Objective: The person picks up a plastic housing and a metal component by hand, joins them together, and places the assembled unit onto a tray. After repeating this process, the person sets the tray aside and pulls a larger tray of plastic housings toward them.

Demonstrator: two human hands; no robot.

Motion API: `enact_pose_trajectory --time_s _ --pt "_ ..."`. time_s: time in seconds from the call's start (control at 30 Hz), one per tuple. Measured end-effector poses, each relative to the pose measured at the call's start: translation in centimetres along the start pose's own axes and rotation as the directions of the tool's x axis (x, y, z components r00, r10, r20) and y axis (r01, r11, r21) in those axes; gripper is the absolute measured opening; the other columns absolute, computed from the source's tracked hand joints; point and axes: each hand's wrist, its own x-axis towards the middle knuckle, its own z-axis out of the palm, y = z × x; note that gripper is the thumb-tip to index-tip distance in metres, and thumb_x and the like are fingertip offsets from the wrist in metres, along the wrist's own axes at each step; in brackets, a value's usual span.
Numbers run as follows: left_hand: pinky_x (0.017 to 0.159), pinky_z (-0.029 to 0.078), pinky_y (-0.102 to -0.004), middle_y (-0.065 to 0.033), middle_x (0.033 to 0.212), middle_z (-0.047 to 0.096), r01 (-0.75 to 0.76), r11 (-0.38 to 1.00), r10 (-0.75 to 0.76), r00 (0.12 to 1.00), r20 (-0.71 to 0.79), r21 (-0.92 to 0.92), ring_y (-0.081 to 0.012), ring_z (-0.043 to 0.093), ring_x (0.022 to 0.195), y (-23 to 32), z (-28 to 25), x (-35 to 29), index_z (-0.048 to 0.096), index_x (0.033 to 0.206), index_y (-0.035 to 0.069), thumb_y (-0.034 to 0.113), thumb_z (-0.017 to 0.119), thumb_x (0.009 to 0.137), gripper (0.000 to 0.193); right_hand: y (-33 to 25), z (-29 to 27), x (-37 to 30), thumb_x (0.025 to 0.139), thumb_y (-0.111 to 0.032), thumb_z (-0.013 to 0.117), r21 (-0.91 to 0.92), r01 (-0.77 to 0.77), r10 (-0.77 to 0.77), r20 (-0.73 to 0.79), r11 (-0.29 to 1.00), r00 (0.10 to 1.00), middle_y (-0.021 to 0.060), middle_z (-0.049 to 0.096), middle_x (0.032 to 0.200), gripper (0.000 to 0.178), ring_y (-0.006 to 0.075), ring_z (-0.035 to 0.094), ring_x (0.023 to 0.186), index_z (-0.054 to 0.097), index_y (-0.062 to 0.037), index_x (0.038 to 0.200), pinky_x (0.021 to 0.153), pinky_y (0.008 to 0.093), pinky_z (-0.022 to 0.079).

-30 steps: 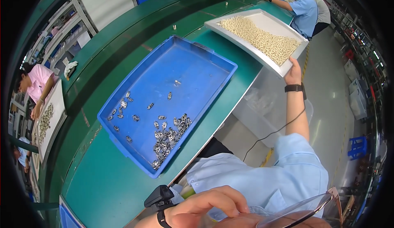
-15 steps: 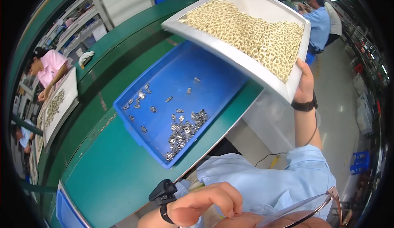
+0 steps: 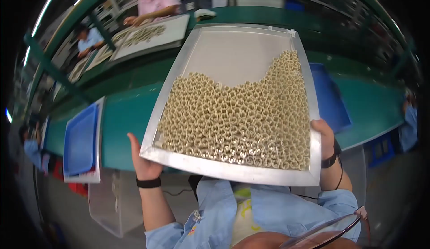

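In front of me is a shallow white tray (image 3: 233, 54) with a broad pale metal frame. Small gold-coloured ring-like metal parts (image 3: 237, 119) cover its near and right portions; the far middle shows bare white. My right hand (image 3: 326, 137) is closed on the frame's right edge, thumb on top, other fingers underneath. At the near left corner is my left hand (image 3: 147, 163), its thumb stretched up and clear of the frame. The tray hides its other fingers, so I cannot tell how far they reach under.
A blue tray (image 3: 331, 99) lies partly hidden behind the framed tray, on the green bench (image 3: 123, 114). Another blue tray (image 3: 80, 139) stands at left. Across the bench, a person in pink (image 3: 156, 2) works over a white board (image 3: 172, 29) with small parts. A clear plastic bin (image 3: 105, 204) is below.
The view has turned left. The framed tray is now squarely before me, covering more of the bench. My left hand has moved from near my face to the tray's near left corner.
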Motion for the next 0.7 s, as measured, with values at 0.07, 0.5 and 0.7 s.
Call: enact_pose_trajectory --time_s 0.07,0.5,0.7 --pt "0.093 0.044 -0.0409 -0.0169 0.123 0.053 0.196 0.980 -0.196 0.980 -0.031 0.013 -0.0290 0.055 0.109 0.3 2.0 -1.3 0.042 0.126 -0.003 0.060 0.035 0.091 0.073 -1.8 -0.8 0.8 0.086 -0.017 0.051 0.015 -0.112 0.111 0.058 0.994 0.992 0.0197 0.058 0.115 0.047 0.0277 0.062 0.099 0.043 0.0084 0.125 0.087 0.0384 0.050" --pt "0.089 0.048 -0.0368 -0.0187 0.117 0.056 -0.054 0.989 0.105 0.916 -0.388 0.138 -0.0268 0.059 0.102 -5.1 8.8 -11.7 0.042 0.125 -0.003 0.020 0.044 0.088 0.043 -8.4 -1.6 4.3 0.094 -0.047 0.038 0.135 -0.441 0.427 0.121 0.887 0.896 0.0205 0.051 0.125 0.065 0.0280 0.055 0.109 0.035 0.0058 0.132 0.092 0.0404 0.046" --pt "0.091 0.047 -0.0426 -0.0195 0.123 0.053 -0.278 0.914 0.371 0.866 -0.335 0.296 -0.0304 0.057 0.106 -10.9 8.5 -12.7 0.041 0.128 -0.002 0.030 0.041 0.090 0.050 -9.8 -4.5 3.1 0.091 -0.062 0.025 0.136 -0.380 0.340 0.247 0.915 0.907 0.0202 0.037 0.138 0.081 0.0292 0.046 0.121 0.020 0.0027 0.140 0.098 0.0439 0.040"
